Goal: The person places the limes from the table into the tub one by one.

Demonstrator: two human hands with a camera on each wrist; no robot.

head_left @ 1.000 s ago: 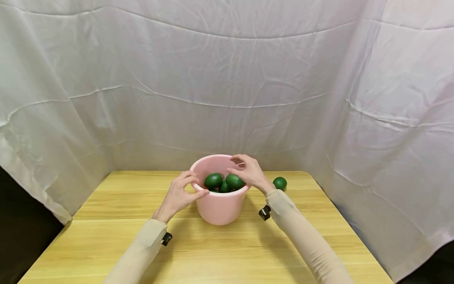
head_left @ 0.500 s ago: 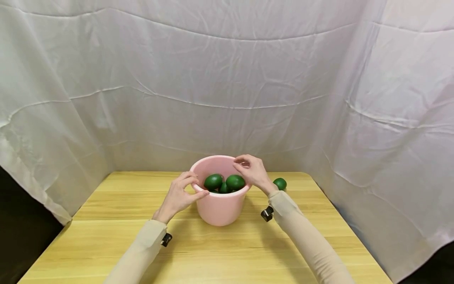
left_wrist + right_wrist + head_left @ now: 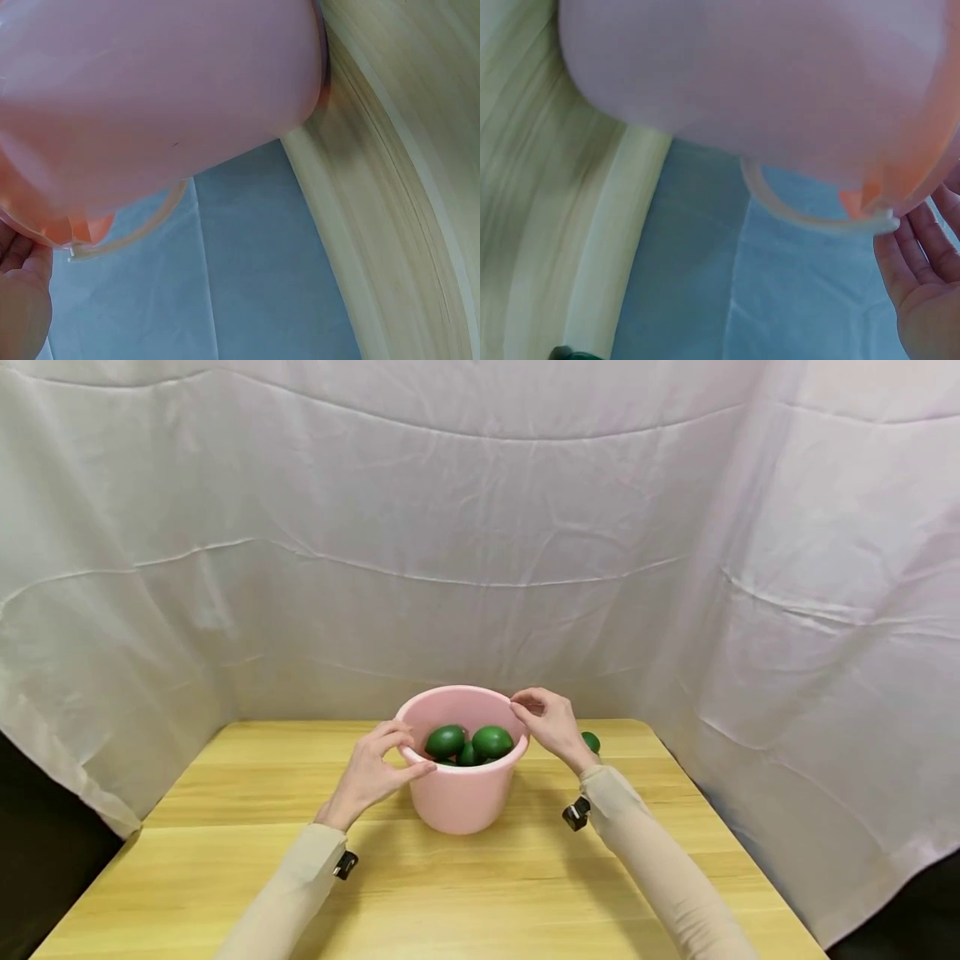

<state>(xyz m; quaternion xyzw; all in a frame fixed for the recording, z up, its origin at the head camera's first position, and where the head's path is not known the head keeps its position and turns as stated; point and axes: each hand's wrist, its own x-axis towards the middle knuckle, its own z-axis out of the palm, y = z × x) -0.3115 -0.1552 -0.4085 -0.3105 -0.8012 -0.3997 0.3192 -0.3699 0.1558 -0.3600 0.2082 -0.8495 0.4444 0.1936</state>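
Observation:
A pink plastic bucket (image 3: 461, 802) stands on the table with several smooth, dark green, avocado-like fruits (image 3: 492, 742) inside. My left hand (image 3: 367, 772) grips its rim on the left, thumb along the front edge and fingers over the lip. On the right side, my right hand (image 3: 552, 722) pinches the rim between thumb and fingers. The bucket's pale handle (image 3: 142, 231) curves down behind it in the left wrist view. In the right wrist view, the fingers (image 3: 922, 247) reach to the rim beside the handle joint.
Another green fruit (image 3: 591, 742) lies on the wooden table (image 3: 480, 893) behind my right wrist, partly covered by it. Pale cloth (image 3: 450, 527) hangs close behind the table and along both sides.
My right hand has moved right, from over the fruits inside the bucket to its right rim, and closed there. The left hand keeps its hold on the rim.

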